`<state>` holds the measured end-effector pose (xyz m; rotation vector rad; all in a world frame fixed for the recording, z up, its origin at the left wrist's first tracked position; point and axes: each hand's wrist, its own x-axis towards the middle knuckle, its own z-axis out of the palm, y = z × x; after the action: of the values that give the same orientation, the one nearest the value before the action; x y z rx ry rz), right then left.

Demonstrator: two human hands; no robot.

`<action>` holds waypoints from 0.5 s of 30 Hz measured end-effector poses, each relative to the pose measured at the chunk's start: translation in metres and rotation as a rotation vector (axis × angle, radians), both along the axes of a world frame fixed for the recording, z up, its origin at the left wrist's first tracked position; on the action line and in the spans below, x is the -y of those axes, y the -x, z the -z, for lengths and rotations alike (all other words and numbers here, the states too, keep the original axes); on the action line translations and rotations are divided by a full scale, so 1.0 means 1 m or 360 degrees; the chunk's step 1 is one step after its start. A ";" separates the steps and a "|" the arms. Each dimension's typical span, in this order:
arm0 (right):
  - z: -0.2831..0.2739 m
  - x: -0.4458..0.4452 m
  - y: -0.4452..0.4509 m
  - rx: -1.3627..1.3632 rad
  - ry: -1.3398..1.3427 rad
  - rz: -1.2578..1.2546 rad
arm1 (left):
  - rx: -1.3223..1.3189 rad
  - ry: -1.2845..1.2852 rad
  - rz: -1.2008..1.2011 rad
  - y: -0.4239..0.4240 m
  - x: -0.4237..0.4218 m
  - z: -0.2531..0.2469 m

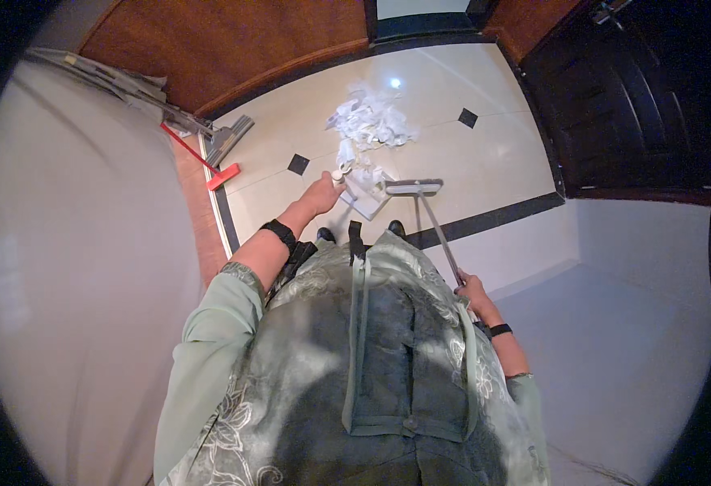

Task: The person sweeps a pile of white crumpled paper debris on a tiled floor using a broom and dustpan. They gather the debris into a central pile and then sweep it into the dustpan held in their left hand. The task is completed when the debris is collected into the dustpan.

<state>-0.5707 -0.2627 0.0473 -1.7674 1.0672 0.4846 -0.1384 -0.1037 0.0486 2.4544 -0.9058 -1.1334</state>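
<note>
My left hand [324, 193] is closed around the top of the upright handle of a white dustpan [368, 205]. The dustpan rests on the tiled floor before my feet, with some white scraps in its mouth. A pile of crumpled white paper or tissue scraps [372, 121] lies just beyond it. My right hand [474, 293] grips the thin pole of a broom [415, 187]. The broom's wide, light-coloured head, with darker bristles, is on the floor at the dustpan's right side.
A red push broom or scrubber [224, 177] and a grey mop head [231, 141] stand at the left by a pale covered surface [88, 243]. Brown wood panelling [227, 48] bounds the far side, a dark door [629, 115] the right. A white wall is at the near right.
</note>
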 end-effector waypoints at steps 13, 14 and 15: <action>-0.062 0.009 -0.030 -0.0140 -0.0152 0.0099 | 0.0226 -0.0170 -0.0041 0.001 -0.032 -0.010; -0.059 0.013 -0.030 -0.0116 -0.0153 0.0099 | 0.0223 -0.0181 -0.0040 0.000 -0.034 -0.010; -0.056 0.012 -0.030 -0.0086 -0.0152 0.0098 | 0.0225 -0.0189 -0.0041 0.001 -0.039 -0.009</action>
<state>-0.5403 -0.2749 0.1029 -1.6414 1.1144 0.5391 -0.1392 -0.0649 0.0578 2.6630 -0.8659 -1.0436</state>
